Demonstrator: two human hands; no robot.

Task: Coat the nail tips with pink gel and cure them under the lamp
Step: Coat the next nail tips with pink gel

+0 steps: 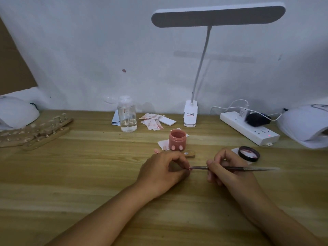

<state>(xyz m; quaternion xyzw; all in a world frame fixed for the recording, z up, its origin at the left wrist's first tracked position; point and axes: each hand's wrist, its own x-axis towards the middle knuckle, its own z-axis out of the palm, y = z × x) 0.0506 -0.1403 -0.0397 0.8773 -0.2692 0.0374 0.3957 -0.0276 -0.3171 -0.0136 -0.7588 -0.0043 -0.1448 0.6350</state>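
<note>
Trick is going thin: my left hand point(163, 172) pinches the small pinkish nail tip point(190, 168) near the open pink plastic gel jar point(177, 140), my right hand point(229, 172) grips the thin dark-handled brush point(200, 168) pen-style, bristles touching it.

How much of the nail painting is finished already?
Partway, I think. Done: the pink gel jar is open, lid off beside it. In hand: the left hand pinches one nail tip while the right hand holds the brush to it. Left: curing under the lamp. The tips on the wooden stands are too blurred to judge.
</note>
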